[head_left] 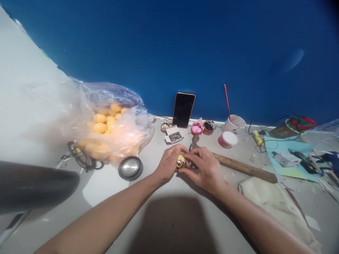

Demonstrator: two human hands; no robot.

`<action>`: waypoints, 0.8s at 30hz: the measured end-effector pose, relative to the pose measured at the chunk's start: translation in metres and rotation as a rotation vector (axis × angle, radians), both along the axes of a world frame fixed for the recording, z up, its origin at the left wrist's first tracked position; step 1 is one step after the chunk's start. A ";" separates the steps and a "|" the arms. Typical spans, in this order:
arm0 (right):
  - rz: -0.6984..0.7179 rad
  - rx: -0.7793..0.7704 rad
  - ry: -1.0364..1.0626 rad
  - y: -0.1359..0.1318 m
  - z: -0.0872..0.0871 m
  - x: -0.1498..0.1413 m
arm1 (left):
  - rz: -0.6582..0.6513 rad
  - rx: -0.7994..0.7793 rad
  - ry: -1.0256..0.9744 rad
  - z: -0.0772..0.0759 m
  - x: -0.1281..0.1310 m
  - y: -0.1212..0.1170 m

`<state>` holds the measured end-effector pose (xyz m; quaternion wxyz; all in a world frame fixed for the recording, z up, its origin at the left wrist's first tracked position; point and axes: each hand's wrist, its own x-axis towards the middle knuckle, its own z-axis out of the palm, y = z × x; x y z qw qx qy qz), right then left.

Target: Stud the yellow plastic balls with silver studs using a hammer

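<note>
My left hand is closed around a small yellow egg-shaped ball with dark, shiny spots on its near face. Against the ball's right side, the curled fingers of my right hand are drawn together. Whatever lies between those right fingertips is too small or hidden to make out. Just beyond the hands, an open white box holds many tiny silver pieces. A hammer lies behind my right hand, its wooden handle pointing right. A shiny studded ball rests beside the box.
A clear plastic bag of yellow egg-shaped balls stands at left, near a round metal-centred lid. A phone leans on the blue wall. Small red tubs, a white cup and a cloth bag are at right.
</note>
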<state>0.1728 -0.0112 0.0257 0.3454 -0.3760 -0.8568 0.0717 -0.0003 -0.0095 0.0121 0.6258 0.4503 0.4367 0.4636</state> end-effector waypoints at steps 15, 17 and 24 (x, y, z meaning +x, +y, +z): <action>-0.029 0.098 -0.062 -0.004 -0.002 -0.005 | 0.120 -0.007 0.020 -0.004 0.007 -0.005; -0.028 0.102 -0.060 -0.004 -0.004 -0.005 | 0.117 -0.004 0.017 -0.004 0.007 -0.005; -0.010 0.122 -0.075 -0.003 -0.004 -0.004 | 0.104 -0.008 0.000 -0.010 0.007 -0.004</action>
